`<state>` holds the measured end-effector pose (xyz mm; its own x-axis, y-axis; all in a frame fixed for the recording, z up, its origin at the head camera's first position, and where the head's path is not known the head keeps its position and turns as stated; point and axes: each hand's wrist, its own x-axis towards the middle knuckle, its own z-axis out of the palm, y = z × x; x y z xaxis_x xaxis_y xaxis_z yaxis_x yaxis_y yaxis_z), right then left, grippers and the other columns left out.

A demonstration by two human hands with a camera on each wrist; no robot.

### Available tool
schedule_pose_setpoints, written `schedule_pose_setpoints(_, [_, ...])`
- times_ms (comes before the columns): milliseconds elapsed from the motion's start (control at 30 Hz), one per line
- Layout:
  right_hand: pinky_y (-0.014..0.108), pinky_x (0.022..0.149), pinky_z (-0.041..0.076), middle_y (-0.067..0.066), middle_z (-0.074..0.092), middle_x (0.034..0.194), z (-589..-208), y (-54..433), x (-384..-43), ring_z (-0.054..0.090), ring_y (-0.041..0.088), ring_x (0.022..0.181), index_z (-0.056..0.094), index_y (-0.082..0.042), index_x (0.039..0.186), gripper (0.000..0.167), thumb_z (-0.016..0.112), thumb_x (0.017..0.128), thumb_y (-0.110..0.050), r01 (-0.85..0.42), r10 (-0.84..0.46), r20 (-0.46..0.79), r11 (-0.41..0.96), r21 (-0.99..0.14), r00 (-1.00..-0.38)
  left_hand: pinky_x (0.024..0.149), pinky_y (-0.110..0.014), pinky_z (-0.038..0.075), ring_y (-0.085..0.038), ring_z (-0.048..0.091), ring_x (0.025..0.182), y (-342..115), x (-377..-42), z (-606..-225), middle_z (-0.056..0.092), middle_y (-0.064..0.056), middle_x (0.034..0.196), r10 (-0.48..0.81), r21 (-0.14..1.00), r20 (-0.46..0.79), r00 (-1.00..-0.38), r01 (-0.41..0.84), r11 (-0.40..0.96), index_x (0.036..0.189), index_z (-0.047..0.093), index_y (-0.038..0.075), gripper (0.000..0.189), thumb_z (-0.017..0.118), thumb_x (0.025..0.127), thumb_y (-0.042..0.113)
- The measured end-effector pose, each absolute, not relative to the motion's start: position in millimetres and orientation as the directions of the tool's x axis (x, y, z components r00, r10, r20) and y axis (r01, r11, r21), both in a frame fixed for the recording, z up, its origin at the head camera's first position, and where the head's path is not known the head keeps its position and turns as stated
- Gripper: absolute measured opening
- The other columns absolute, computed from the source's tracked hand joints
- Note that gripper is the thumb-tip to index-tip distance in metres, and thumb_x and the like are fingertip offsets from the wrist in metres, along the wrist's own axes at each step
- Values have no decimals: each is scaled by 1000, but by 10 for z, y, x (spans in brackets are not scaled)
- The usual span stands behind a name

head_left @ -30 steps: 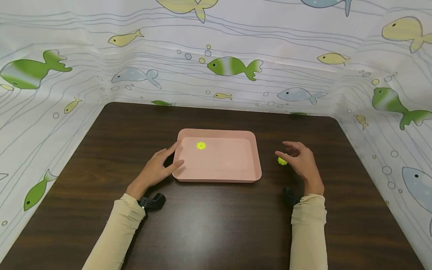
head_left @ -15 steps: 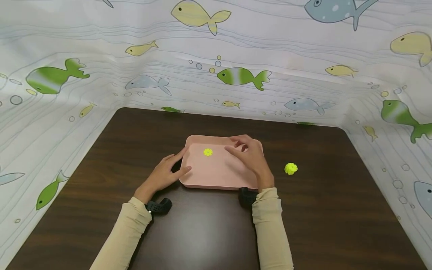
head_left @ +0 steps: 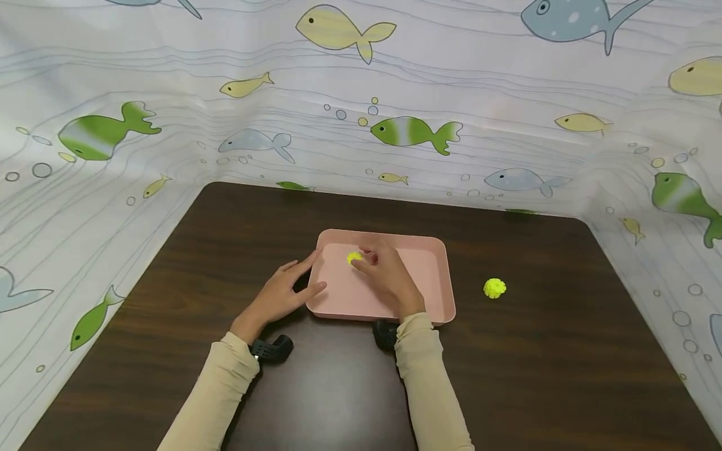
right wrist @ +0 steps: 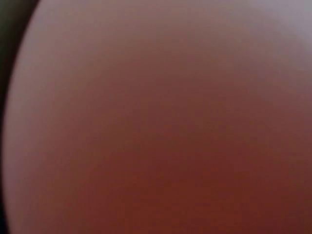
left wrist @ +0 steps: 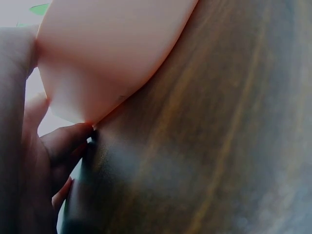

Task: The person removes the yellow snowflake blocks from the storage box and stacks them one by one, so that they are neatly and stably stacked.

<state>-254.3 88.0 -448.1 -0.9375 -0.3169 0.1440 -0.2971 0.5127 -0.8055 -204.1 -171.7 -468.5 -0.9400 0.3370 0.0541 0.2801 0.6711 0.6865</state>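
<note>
A shallow pink tray [head_left: 383, 294] lies on the dark wooden table. My left hand [head_left: 282, 291] is at its left side, fingers straight, with the index fingertip at the rim and the thumb over the edge. The left wrist view shows these fingers against the tray's corner [left wrist: 85, 105]. Inside the tray, towards the back left, lies a small yellow flower-shaped notched disc [head_left: 353, 257]. My right hand [head_left: 389, 272] is over the tray, thumb and index fingertips parted right at that disc, overlapping its edge. The right wrist view holds only a blurred reddish surface.
A yellow cluster [head_left: 494, 288] with notched edges sits on the table [head_left: 541, 351] to the right of the tray. A white fish-printed sheet [head_left: 327, 150] stands along the table's back and sides.
My right hand has gone left from beside the yellow cluster, across the tray, to the yellow disc. The cluster stays on the table. My left hand keeps its place at the tray.
</note>
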Motion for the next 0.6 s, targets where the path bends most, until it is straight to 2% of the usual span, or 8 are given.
schedule_pose_setpoints(67, [33, 75, 39, 17, 54, 102, -4463, 868, -2538, 48, 20, 82, 60, 11, 94, 31, 76, 96, -15, -305, -336, 122, 572, -762, -934, 119, -67, 22, -43, 25, 153, -1720, -2053, -4674, 33, -3, 167, 345, 688, 59, -937, 288, 666, 166, 24, 30, 78, 59, 101, 53])
schedule_pose_setpoints(133, [35, 78, 40, 19, 51, 110, -4442, 852, -2532, 51, 24, 87, 60, 10, 94, 31, 74, 97, -17, -304, -350, 90, 624, -720, -932, 120, -66, 21, -42, 23, 154, -1722, -2065, -4667, 32, -3, 167, 353, 689, 62, -933, 296, 661, 167, 23, 31, 77, 59, 102, 53])
schedule_pose_setpoints(200, [37, 91, 47, 17, 52, 130, -4420, 832, -2526, 58, 27, 104, 70, 4, 112, 29, 73, 98, -21, -296, -352, 58, 676, -675, -934, 120, -67, 22, -43, 23, 154, -1725, -2072, -4664, 32, -2, 167, 354, 687, 63, -933, 297, 663, 167, 22, 31, 77, 58, 102, 54])
schedule_pose_setpoints(300, [42, 108, 46, 17, 48, 146, -4401, 799, -2527, 59, 29, 122, 65, -4, 139, 44, 72, 100, -24, -284, -349, 21, 725, -628, -937, 121, -64, 21, -41, 25, 153, -1728, -2082, -4665, 33, -3, 167, 360, 681, 70, -930, 309, 664, 167, 23, 30, 77, 58, 102, 53])
schedule_pose_setpoints(367, [43, 109, 46, 19, 50, 144, -4399, 782, -2532, 59, 29, 121, 65, -4, 140, 45, 72, 99, -23, -289, -353, 17, 736, -613, -936, 122, -61, 20, -39, 29, 153, -1730, -2084, -4668, 34, -3, 166, 367, 676, 78, -927, 320, 664, 167, 23, 28, 77, 58, 103, 52])
schedule_pose_setpoints(600, [42, 105, 49, 14, 55, 132, -4437, 765, -2505, 60, 27, 112, 70, -3, 126, 33, 75, 97, -19, -242, -309, 14, 717, -654, -951, 125, -54, 16, -34, 38, 149, -1732, -2077, -4679, 33, -2, 166, 383, 668, 89, -920, 340, 661, 167, 24, 25, 76, 58, 103, 49])
